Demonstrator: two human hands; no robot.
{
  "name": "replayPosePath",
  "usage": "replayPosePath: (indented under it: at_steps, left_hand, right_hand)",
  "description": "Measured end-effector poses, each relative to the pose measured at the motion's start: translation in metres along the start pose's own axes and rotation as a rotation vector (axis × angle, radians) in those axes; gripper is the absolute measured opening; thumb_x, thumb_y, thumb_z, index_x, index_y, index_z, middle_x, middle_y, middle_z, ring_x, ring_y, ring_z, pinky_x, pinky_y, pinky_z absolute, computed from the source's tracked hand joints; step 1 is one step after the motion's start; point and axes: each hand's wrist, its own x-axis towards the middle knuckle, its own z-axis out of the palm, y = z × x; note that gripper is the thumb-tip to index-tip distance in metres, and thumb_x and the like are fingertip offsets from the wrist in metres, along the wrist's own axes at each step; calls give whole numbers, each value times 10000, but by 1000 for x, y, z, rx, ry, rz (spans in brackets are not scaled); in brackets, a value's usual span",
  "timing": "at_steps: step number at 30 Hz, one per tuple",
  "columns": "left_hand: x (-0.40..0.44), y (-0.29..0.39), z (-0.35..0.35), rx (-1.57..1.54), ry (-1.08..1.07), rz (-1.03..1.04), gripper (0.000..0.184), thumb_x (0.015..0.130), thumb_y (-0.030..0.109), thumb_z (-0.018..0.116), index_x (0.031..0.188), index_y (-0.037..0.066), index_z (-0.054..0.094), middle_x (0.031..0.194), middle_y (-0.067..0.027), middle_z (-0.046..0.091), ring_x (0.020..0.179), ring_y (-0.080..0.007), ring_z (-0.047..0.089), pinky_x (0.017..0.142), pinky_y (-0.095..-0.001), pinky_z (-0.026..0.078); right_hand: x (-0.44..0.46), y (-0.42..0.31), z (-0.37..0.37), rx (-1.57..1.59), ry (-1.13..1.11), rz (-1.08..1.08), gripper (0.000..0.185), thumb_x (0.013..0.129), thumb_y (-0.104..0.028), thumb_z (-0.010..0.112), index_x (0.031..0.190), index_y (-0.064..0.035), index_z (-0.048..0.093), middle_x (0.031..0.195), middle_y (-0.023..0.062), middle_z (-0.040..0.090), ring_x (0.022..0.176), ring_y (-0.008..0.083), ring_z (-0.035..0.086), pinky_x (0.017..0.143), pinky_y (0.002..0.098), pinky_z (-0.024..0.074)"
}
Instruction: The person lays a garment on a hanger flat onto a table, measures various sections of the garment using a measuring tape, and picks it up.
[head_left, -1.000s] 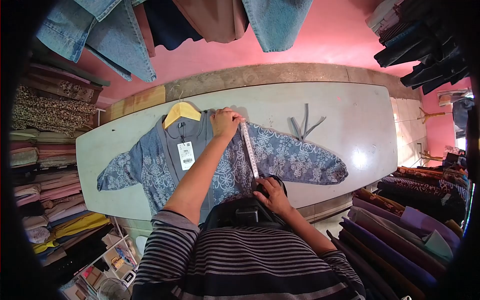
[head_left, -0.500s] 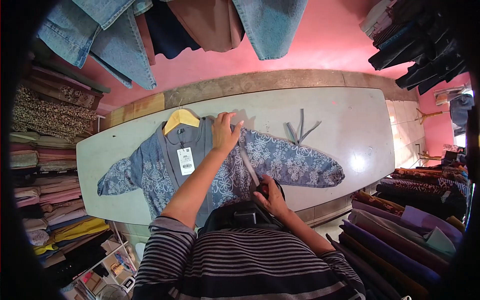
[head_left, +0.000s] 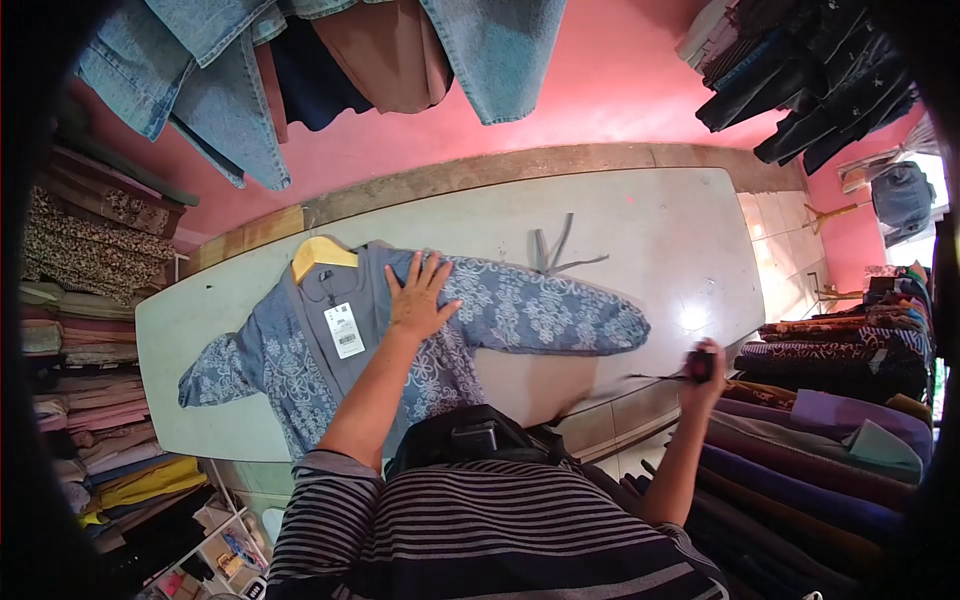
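Note:
A grey-blue floral jacket (head_left: 545, 308) lies on the long pale table (head_left: 660, 230), its neck around a wooden hanger (head_left: 322, 255). A white tag (head_left: 345, 330) hangs at its front. My left hand (head_left: 418, 298) lies flat on the jacket near the shoulder, fingers spread. Off to the right, past the table's near edge, my right hand (head_left: 703, 376) is closed around a small dark object (head_left: 700, 365), blurred, with a thin dark strip stretching left from it. A loose grey tie (head_left: 558, 250) lies beyond the sleeve.
Folded fabric stacks (head_left: 90, 385) fill shelves at the left. More folded cloths (head_left: 820, 440) stand at the right. Jeans (head_left: 230, 110) hang above the table's far side, and dark trousers (head_left: 800, 90) hang at the upper right. A black bag (head_left: 460, 440) rests against my waist.
The measuring tape no longer lies across the jacket. My right hand has moved from the jacket's lower edge far to the right. My left hand has flattened on the fabric. The view has shifted.

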Motion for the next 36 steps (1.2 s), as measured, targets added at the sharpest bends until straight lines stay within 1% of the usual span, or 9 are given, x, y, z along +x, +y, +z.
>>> replayPosePath:
  at_steps: [5, 9, 11, 14, 18, 22, 26, 30, 36]
  left_hand:
    - [-6, -7, -1, 45, -14, -30, 690, 789, 550, 455, 1352, 212, 242, 1412, -26, 169, 1318, -258, 90, 960, -662, 65]
    - [-6, -5, -4, 74, -73, -52, 711, 794, 558, 442, 1368, 225, 185, 1428, -18, 123, 1324, -244, 66, 971, -654, 54]
    - [-6, -5, -7, 67, -93, -70, 720, 798, 563, 432, 1375, 237, 152, 1435, -7, 97, 1326, -232, 56, 982, -647, 50]
    - [-6, -9, -7, 35, -123, -64, 733, 797, 559, 439, 1379, 239, 128, 1441, -4, 74, 1327, -231, 50, 991, -635, 39]
    - [-10, -10, -2, -58, -2, -1, 778, 783, 514, 494, 1383, 176, 131, 1441, -73, 76, 1321, -303, 56, 973, -637, 40]
    - [-20, 37, -21, -323, 129, 83, 696, 797, 371, 544, 1348, 94, 219, 1383, -168, 203, 1266, -359, 196, 1004, -560, 116]
    - [-26, 83, -18, -1027, -285, 187, 280, 813, 197, 589, 1014, 2, 581, 970, -125, 601, 853, -220, 576, 769, -303, 444]
    - [-27, 81, 7, -1372, -375, -134, 207, 802, 133, 621, 965, 6, 614, 844, -38, 624, 708, -73, 560, 638, -221, 454]
    - [-21, 71, 21, -1471, -210, -39, 154, 755, 44, 643, 871, 6, 549, 781, -56, 623, 654, -85, 555, 599, -231, 449]
  right_hand:
    - [8, -52, -13, -528, -80, -256, 358, 821, -125, 500, 1166, -28, 489, 925, 38, 581, 622, 68, 494, 535, 191, 421]
    - [9, 14, 19, -975, -555, -138, 513, 733, -128, 572, 1223, -38, 448, 1282, 128, 431, 934, 198, 569, 686, 288, 482]
    - [15, 52, 35, -1247, -745, -458, 593, 687, -171, 610, 1235, -32, 429, 1330, 161, 351, 1101, 295, 485, 814, 333, 454]
    - [16, 68, 48, -1429, -605, -119, 631, 667, -199, 623, 1240, -33, 419, 1331, 165, 343, 1137, 317, 435, 893, 339, 403]
    - [17, 69, 62, -1234, -571, -576, 575, 709, -181, 633, 1224, -33, 423, 1139, 187, 522, 963, 287, 566, 780, 338, 460]
    - [-30, 51, 119, -770, -720, -146, 424, 736, -111, 639, 1118, -31, 473, 715, 59, 556, 687, 102, 556, 629, 259, 454]
    - [-56, 87, 150, -731, -962, -119, 505, 726, -201, 677, 1143, -43, 440, 730, 102, 575, 683, 185, 588, 638, 292, 466]
    - [-57, 95, 167, -878, -1064, -172, 594, 708, -323, 697, 1153, -51, 412, 790, 161, 595, 716, 264, 612, 671, 336, 479]
    - [-42, 95, 176, -841, -1110, -188, 377, 711, -277, 688, 953, -20, 559, 797, 117, 613, 722, 238, 615, 658, 317, 478]
